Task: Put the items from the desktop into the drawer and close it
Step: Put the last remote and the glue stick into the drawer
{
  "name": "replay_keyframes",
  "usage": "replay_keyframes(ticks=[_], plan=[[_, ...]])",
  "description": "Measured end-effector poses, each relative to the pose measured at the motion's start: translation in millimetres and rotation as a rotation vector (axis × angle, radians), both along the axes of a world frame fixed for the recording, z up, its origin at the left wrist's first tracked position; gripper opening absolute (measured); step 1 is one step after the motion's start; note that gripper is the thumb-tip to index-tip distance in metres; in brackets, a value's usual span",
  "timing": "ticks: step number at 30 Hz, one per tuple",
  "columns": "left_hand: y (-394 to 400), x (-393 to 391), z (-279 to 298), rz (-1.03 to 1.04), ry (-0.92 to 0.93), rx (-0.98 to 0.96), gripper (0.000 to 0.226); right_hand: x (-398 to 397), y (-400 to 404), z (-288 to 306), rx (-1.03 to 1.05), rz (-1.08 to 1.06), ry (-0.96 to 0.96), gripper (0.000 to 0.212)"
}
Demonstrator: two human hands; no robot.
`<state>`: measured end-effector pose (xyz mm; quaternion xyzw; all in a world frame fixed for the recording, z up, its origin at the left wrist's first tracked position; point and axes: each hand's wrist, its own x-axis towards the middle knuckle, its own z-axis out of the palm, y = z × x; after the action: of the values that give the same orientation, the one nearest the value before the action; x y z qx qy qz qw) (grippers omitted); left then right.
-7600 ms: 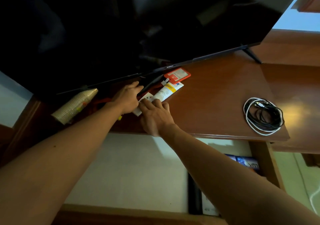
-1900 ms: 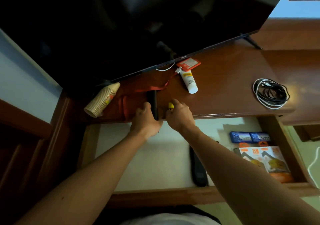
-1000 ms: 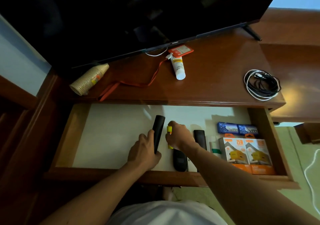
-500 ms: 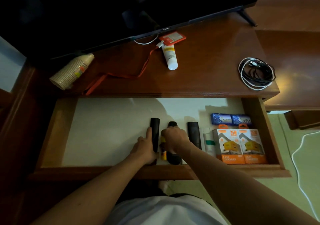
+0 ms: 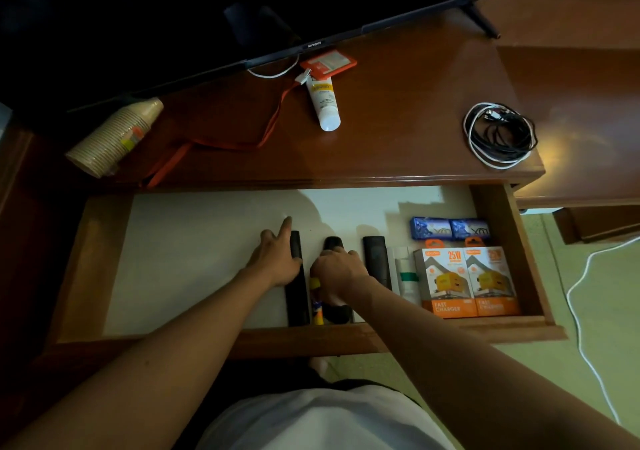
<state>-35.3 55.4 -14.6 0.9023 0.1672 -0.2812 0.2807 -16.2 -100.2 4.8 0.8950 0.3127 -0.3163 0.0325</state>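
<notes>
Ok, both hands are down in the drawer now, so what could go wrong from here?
1. The orange lanyard droops over the desk's front edge above the open drawer; it could get pinched at closing.
2. The paper cup stack lies on its side near the edge and might roll off.
3. Left hand and right hand work close together, so the remotes may get knocked askew.
</notes>
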Motion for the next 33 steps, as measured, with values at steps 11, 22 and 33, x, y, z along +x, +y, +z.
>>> replay_keyframes(ticks=[11, 22, 33], plan=[[3, 10, -8, 0.040, 0.004, -0.149, 0.072, 12, -11, 0, 0.196, -0.342, -0.125, 0.047], [-4, 9, -13, 0.026, -0.020, -0.104, 0.095, 19, -10, -9, 0.081, -0.237, -0.052, 0.047], [-5, 5, -13, 0.006, -0.031, -0.095, 0.096, 11, 3, -3, 0.073, -0.269, -0.037, 0.056]])
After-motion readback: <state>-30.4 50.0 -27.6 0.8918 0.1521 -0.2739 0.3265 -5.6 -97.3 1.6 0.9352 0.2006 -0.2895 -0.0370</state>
